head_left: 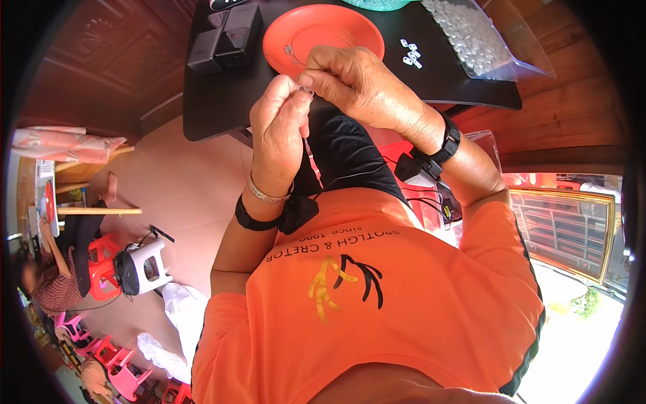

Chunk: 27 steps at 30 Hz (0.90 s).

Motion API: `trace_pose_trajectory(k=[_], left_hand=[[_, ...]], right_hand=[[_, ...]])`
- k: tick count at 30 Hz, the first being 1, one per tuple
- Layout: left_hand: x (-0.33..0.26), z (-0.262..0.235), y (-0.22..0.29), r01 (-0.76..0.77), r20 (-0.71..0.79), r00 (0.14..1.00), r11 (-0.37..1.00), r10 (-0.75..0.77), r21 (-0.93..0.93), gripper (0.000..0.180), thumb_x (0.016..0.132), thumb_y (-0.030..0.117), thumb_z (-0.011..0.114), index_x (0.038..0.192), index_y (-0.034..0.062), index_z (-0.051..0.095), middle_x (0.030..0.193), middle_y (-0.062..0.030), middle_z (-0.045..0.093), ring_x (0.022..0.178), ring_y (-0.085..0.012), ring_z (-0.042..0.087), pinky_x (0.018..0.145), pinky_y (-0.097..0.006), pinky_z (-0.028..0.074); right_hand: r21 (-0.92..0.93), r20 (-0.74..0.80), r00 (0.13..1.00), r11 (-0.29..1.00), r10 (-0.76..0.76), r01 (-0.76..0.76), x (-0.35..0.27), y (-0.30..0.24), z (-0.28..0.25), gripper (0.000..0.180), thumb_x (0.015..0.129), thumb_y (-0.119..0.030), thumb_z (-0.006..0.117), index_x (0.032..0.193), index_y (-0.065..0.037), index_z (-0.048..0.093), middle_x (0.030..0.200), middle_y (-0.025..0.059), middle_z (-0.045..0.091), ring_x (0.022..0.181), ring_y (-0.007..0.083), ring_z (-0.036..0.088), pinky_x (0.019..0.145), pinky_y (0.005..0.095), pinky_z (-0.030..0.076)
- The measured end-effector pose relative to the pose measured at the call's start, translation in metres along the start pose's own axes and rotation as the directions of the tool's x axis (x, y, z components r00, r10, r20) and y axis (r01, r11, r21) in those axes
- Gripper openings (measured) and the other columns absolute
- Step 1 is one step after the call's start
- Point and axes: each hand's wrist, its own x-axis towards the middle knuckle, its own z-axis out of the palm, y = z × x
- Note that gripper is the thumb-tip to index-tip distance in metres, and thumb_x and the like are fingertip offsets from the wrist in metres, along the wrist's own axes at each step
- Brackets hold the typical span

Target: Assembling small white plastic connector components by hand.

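My left hand [277, 124] and my right hand [360, 84] meet over the near edge of a black table, both pinched closed. Between their fingertips is a tiny, dark, shiny piece [306, 89], too small for me to name. Just beyond the hands lies an orange plate [282, 34], partly covered by my right hand. A few small metallic bits [289, 50] rest on its left side, and thin sticks [346, 34] lie toward its right. Several small whitish pieces with dark marks [411, 55] are on the table right of the plate.
A transparent tray [505, 71] full of small clear pieces stands at the table's right. Dark grey boxes [235, 30] sit on the black table [215, 101] at left. Behind them is a green container [377, 3]. Stools [145, 269] and another person [57, 283] are at far left.
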Motion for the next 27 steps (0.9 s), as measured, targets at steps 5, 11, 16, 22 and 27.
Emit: trace_pose_trajectory(k=[5, 11, 16, 22, 27], left_hand=[[0.005, -0.005, -0.003, 0.012, 0.032, 0.999, 1.0, -0.013, 0.02, 0.016, 0.091, 0.013, 0.049, 0.078, 0.0038, 0.049, 0.062, 0.0025, 0.039, 0.052, -0.0051, 0.035, 0.047, -0.019, 0.029], [0.01, -0.008, 0.0, 0.061, 0.07, 0.995, 0.996, -0.066, 0.068, 0.015, 0.09, 0.014, 0.049, 0.079, 0.0036, 0.05, 0.062, 0.0024, 0.04, 0.052, -0.0048, 0.036, 0.047, -0.019, 0.029], [0.009, -0.007, -0.004, 0.061, 0.041, 0.997, 0.998, -0.062, 0.018, 0.015, 0.09, 0.015, 0.049, 0.078, 0.0044, 0.051, 0.062, 0.0028, 0.041, 0.051, -0.0048, 0.036, 0.047, -0.019, 0.028], [0.014, -0.016, -0.001, 0.158, -0.027, 0.987, 0.983, -0.161, -0.095, 0.017, 0.088, 0.015, 0.052, 0.076, 0.0027, 0.052, 0.059, 0.0022, 0.042, 0.05, -0.0051, 0.037, 0.046, -0.02, 0.032], [0.013, -0.015, -0.001, 0.175, -0.012, 0.984, 0.981, -0.177, -0.087, 0.018, 0.088, 0.016, 0.052, 0.075, 0.0034, 0.051, 0.059, 0.0021, 0.042, 0.05, -0.005, 0.037, 0.046, -0.02, 0.031]], right_hand=[[0.088, 0.025, 0.999, 0.995, 0.048, -0.05, 0.002, 0.008, -0.001, 0.019, 0.094, -0.017, 0.056, 0.084, 0.0, 0.056, 0.068, 0.0047, 0.051, 0.063, 0.0122, 0.049, 0.059, 0.0261, 0.042], [0.034, 0.076, 0.994, 0.996, 0.076, -0.079, 0.007, 0.011, -0.003, 0.02, 0.095, -0.017, 0.054, 0.084, 0.0, 0.055, 0.068, 0.0041, 0.051, 0.063, 0.0112, 0.048, 0.059, 0.0262, 0.041], [0.007, 0.08, 0.994, 0.997, 0.078, -0.079, 0.006, 0.008, -0.004, 0.026, 0.096, -0.023, 0.052, 0.085, -0.001, 0.057, 0.068, 0.0034, 0.051, 0.062, 0.0108, 0.047, 0.058, 0.0263, 0.042], [0.244, 0.125, 0.955, 0.925, 0.268, -0.292, 0.006, 0.011, -0.015, 0.03, 0.097, -0.03, 0.051, 0.096, -0.002, 0.061, 0.077, 0.0002, 0.057, 0.072, 0.0079, 0.054, 0.067, 0.0223, 0.046], [0.416, 0.071, 0.992, 0.901, 0.102, -0.123, -0.001, 0.016, -0.003, 0.014, 0.093, -0.014, 0.058, 0.098, -0.002, 0.061, 0.085, -0.0019, 0.058, 0.08, 0.006, 0.053, 0.075, 0.0207, 0.044]])
